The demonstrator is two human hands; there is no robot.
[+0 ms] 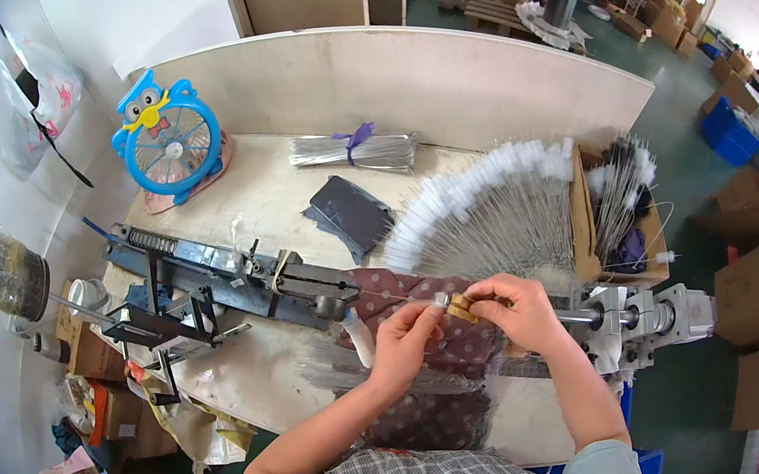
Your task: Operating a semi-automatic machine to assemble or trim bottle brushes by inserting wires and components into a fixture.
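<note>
My left hand (403,342) is closed in a pinch around a small whitish piece (440,299), too small to make out. Close beside it, my right hand (520,312) has its fingers closed on a brass-coloured round fitting (460,308). The fitting is in line with the metal shaft (578,315) of a machine on the right; whether they join is hidden by my hand. Under both hands lies a brown dotted cloth (433,423). Loose thin wires (326,366) lie left of my left hand, near a white tube-shaped piece (359,338).
Wire brushes with white tips (486,208) fan out behind my hands, beside a cardboard box (583,216). A long metal jig (232,263) crosses the table's left. Farther back are dark sheets (351,217), a tied wire bundle (354,152) and a blue fan (173,152). The motor unit (682,313) stands right.
</note>
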